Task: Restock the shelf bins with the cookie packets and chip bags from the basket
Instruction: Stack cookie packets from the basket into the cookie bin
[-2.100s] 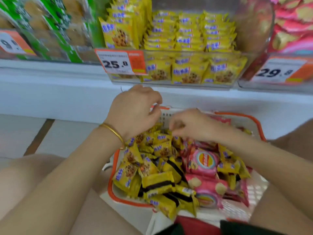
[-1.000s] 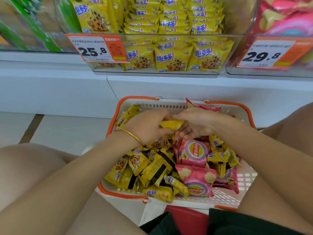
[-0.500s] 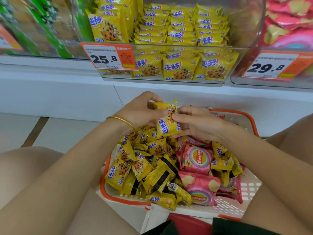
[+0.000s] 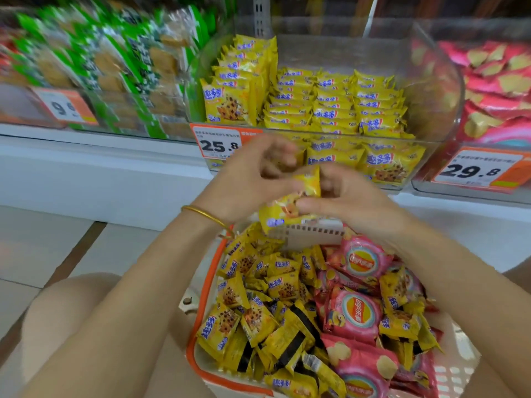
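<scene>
Two hands hold one yellow cookie packet (image 4: 290, 205) just above the far rim of an orange-rimmed basket (image 4: 310, 237).
The left hand (image 4: 244, 179) and right hand (image 4: 344, 196) both pinch the packet. It tilts, its long axis running lower left to upper right, blue logo end lowest. Beyond the basket, a clear shelf bin (image 4: 431, 81) of matching packets stands open-topped, with room above its stacks. Pink chip bags (image 4: 359, 314) fill the basket's right half.

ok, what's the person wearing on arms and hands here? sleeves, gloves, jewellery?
No sleeves or gloves in view. Left hand: a thin gold bangle at the wrist. Right hand: nothing on the wrist. The fingers are motion-blurred, so rings can't be ruled out.
</scene>
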Available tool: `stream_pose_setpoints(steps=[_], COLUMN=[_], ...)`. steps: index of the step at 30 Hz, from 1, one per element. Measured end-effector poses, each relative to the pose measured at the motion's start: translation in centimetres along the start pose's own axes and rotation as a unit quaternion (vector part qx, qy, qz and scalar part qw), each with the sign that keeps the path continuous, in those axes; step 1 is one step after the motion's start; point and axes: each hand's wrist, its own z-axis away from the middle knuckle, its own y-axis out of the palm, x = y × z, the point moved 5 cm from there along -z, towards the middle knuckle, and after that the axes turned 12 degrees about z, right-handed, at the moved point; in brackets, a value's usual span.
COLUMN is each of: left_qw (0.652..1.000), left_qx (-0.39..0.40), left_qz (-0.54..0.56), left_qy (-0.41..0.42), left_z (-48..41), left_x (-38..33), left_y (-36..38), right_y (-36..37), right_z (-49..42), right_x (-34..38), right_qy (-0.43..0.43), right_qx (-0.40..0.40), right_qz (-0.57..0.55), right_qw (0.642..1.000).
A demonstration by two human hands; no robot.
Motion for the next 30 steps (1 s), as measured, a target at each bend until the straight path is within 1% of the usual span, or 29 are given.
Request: stream_pose_setpoints(steps=[1, 3, 5, 6, 7, 9, 11, 14, 18, 21, 23, 24, 27, 30], left_qw=[0.998, 0.98, 0.937, 0.914, 0.895, 0.873, 0.871, 0.874, 0.876, 0.874, 0.873, 0.869, 0.848, 0.842], left_qx=[-0.032, -0.138, -0.269, -0.321, -0.357, -0.385, -0.362, -0.287, -0.256, -0.229, -0.214, -0.211, -0.216, -0.22], left_qz=[0.01, -0.005, -0.061, -0.09, -0.118, -0.178, -0.241, -0.318, -0.35, -0.381, -0.397, -0.41, -0.458, -0.469], left_qy=[0.047, 0.144, 0.214, 0.232, 0.241, 0.241, 0.231, 0.23, 0.212, 0.197, 0.186, 0.178, 0.155, 0.149], left_z=[-0.3, -0.7, -0.8, -0.7, -0.7, -0.6, -0.6, -0.7, -0.9, -1.2, -1.5, -1.6, -1.7, -1.4], left_x=[-1.1, -2.9, -4.0, -4.1, -4.0, -3.3, -2.4, -1.7, -1.8, -1.6, -1.2, -0.9, -0.3, 0.0], left_y=[-1.0, -3.7, -6.7, -8.0, -9.0, -10.2, -10.1, -9.2, -8.7, -8.0, -7.7, -7.5, -7.3, -7.4], right_y=[-0.4, -1.5, -2.8, -3.2, -3.3, -2.6, -1.4, 0.1, 0.2, 0.5, 0.9, 1.1, 1.1, 0.1], right_z=[-0.6, -2.0, -3.9, -4.9, -6.0, -8.3, -10.4, -11.9, -12.4, -12.5, -12.9, -13.2, -13.7, -12.7], right_x=[1.7, 5.2, 8.1, 9.2, 10.0, 10.5, 10.0, 9.2, 8.7, 8.8, 8.7, 8.7, 8.5, 8.6], right_qy=[-0.018, -0.049, -0.084, -0.1, -0.112, -0.123, -0.108, -0.113, -0.121, -0.115, -0.095, -0.085, -0.072, -0.074], right_qx=[-0.012, -0.057, -0.137, -0.177, -0.207, -0.228, -0.218, -0.225, -0.248, -0.258, -0.259, -0.25, -0.212, -0.198], right_qz=[0.013, 0.031, 0.092, 0.125, 0.155, 0.211, 0.241, 0.234, 0.236, 0.32, 0.381, 0.4, 0.398, 0.384], right_qw=[1.0, 0.997, 0.983, 0.971, 0.96, 0.943, 0.939, 0.939, 0.932, 0.905, 0.882, 0.878, 0.89, 0.899])
